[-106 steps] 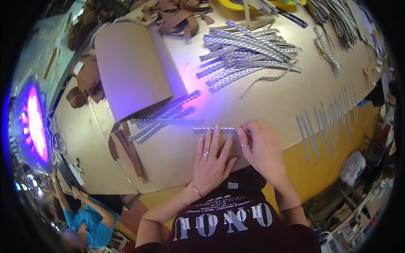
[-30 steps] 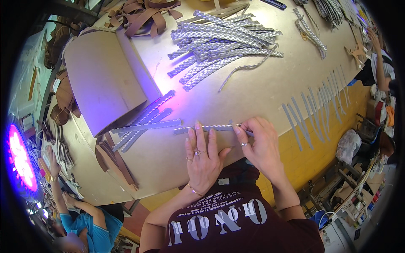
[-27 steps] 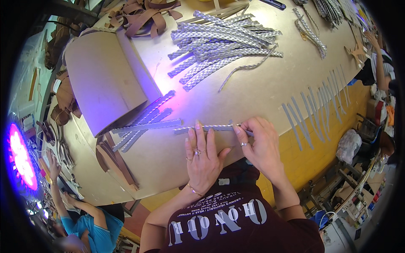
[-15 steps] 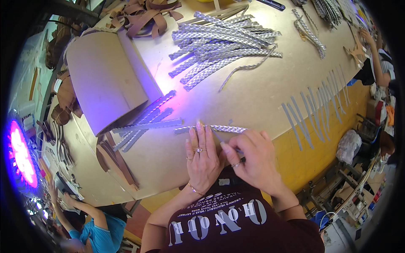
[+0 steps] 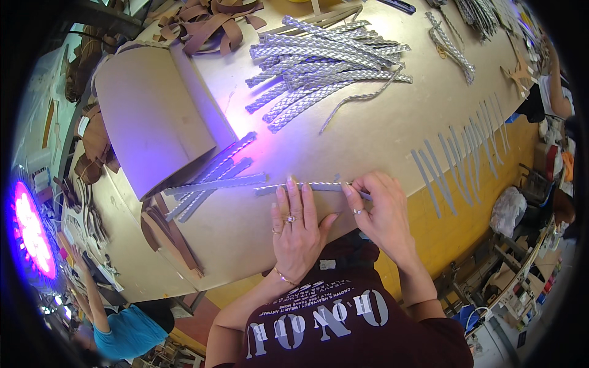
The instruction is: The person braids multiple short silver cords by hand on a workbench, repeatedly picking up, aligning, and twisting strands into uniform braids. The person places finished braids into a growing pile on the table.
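Silver-grey strip (image 5: 328, 186): on the table (image 5: 236, 242) before you, under both hands | Left hand (image 5: 297, 230): fingers outstretched, pressing flat, seemingly to stop sliding | Right hand (image 5: 381, 207): thumb and forefinger closed on its right end, probably for control

White lettering (image 5: 333, 319), large and small, stands on the maroon shirt (image 5: 399, 346).

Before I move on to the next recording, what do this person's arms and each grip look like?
Both forearms are bare; the dark maroon shirt carries large white lettering. The left grip is ungloved, with rings and a thin gold-coloured bracelet at the wrist. The right grip is also ungloved, with one ring visible.
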